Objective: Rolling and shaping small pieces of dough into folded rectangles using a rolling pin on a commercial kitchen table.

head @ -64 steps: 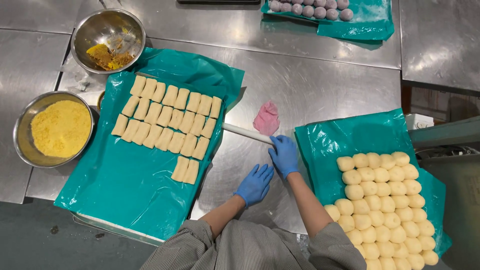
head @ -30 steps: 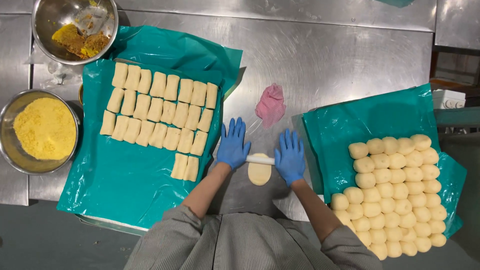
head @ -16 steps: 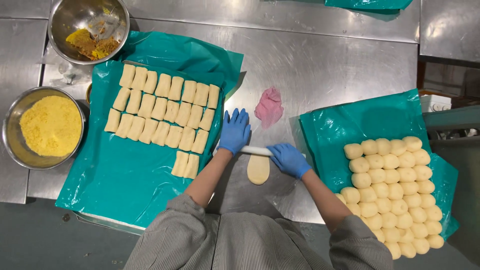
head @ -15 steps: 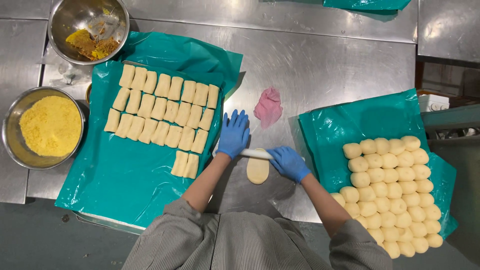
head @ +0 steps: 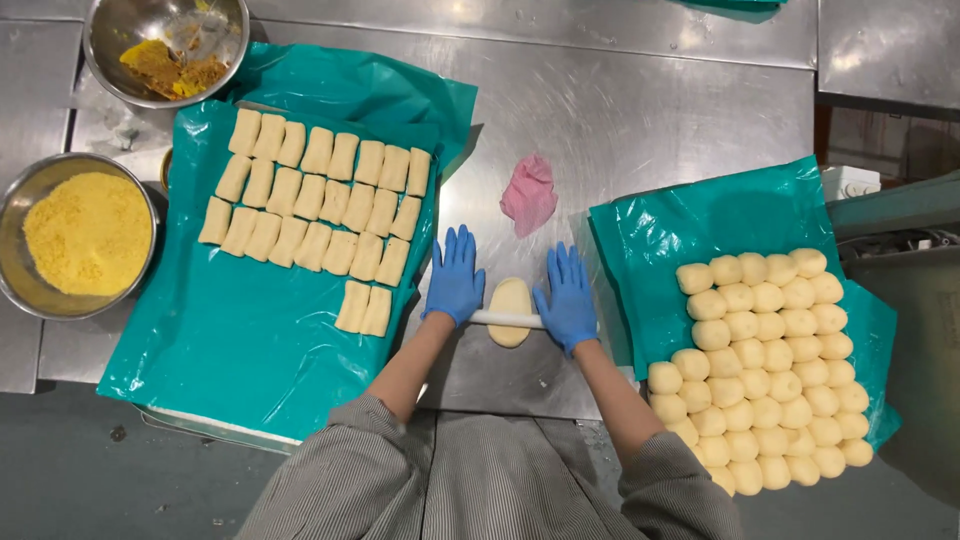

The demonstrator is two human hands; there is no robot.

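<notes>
Pale dough, one small oval piece, lies flat on the steel table right in front of the person, and a thin white rolling pin lies across its lower half. Both hands are on that pin. The left hand, in a blue glove, lies flat with fingers straight and together, palm pressing down on the pin's left end. The right hand, gloved the same, mirrors it on the right end, fingers stretched forward, nothing gripped, just weight on the roller. The dough sits between the two hands, touching neither.

Just beyond the dough, a crumpled pink cloth rests on the bare metal. To the left, a teal plastic sheet carries rows of folded, oblong dough pieces, packed side by side, with two more sitting below the main block. To the right, a second teal sheet holds a dense cluster of round dough balls, touching one another.

Far left, a metal bowl of yellow crumbly filling sits at the table edge. Above it, another metal bowl holds a darker orange-brown mixture. Grey striped sleeves fill the bottom of the view.
</notes>
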